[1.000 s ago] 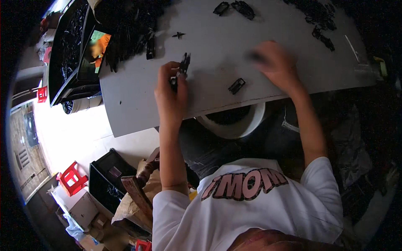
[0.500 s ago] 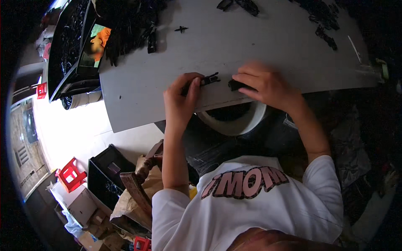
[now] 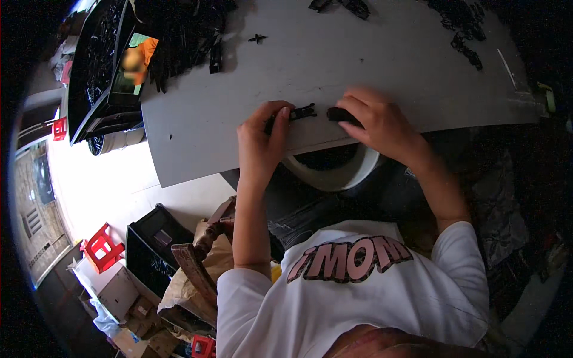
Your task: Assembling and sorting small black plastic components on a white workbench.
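My left hand (image 3: 261, 134) is closed, pinching a slim black plastic piece with two prongs (image 3: 304, 111) between thumb and fingers near the table's front edge. Its prongs point right, toward my other hand. A dark rounded oblong piece (image 3: 340, 115) is gripped in my right hand (image 3: 382, 124), its left end sticking out past the fingers. A narrow gap separates the two pieces. My right fingers are a little blurred and cover part of what they hold.
The grey table (image 3: 286, 65) carries a heap of black parts (image 3: 191, 42) at the far left, a small cross-shaped piece (image 3: 257, 39), and more black parts (image 3: 462, 24) at the far right. A phone (image 3: 136, 64) leans at the left. Below the table edge sits a white round-rimmed container (image 3: 352, 173).
The pronged piece has turned to lie more level and shifted slightly right. In my right hand the oblong piece has tilted, showing more of its length. Both hands stay apart.
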### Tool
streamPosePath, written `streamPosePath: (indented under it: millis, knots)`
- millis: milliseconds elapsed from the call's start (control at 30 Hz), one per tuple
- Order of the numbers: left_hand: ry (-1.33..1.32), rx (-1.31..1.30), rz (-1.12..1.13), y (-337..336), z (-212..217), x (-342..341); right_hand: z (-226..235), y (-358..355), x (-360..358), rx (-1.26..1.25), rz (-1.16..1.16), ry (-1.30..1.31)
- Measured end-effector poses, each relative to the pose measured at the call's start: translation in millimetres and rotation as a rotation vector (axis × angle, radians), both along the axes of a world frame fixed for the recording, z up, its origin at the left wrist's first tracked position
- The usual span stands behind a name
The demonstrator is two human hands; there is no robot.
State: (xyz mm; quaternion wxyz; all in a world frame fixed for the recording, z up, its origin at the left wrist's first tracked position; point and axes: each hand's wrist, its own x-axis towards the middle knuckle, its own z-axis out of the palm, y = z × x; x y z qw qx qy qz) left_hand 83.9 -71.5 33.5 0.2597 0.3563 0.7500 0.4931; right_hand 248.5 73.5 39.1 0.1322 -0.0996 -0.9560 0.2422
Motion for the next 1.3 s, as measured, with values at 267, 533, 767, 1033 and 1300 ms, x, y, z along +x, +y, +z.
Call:
streamPosePath:
  millis: [267,533,767,1033,1300]
  knots:
    - [0.128,0.066,-0.111,12,-2,13,10,-15,-21,-0.144,-0.036,0.11]
    - [0.055,0.038,-0.054,20,0,20,20,-16,-17,-0.127,-0.067,0.068]
    - [0.195,0.146,-0.198,25,0,29,9,-17,-14,-0.011,-0.145,0.168]
    - [-0.213,0.205,-0.242,16,6,23,6,0,2,-0.62,-0.174,0.019]
    - [-0.393,0.196,-0.042,2,-8,8,-27,109,-18,-0.369,-0.489,0.397]
